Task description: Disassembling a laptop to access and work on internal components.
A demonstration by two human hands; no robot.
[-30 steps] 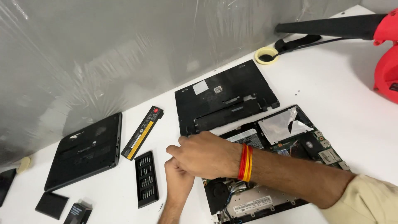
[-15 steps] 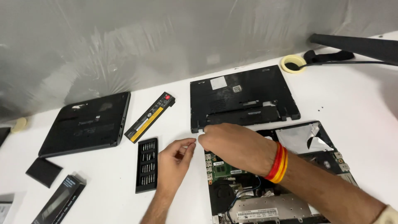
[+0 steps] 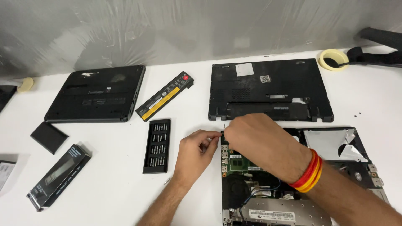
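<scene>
Meeting at the opened laptop's (image 3: 268,184) ten-o'clock corner: left hand (image 3: 197,152), earlier apart, now closes in, fingers curled pinching; right hand (image 3: 259,140) fingers pressed down there, grip hidden.

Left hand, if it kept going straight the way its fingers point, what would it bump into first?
The left hand points right, toward the top left corner of the opened laptop. It would almost at once meet the right hand, whose fingers sit at that corner. Which comes first, corner or fingers, is hard to tell from above.

Opened laptop's (image 3: 293,196) lower part cut off; fingertips hidden.
</scene>
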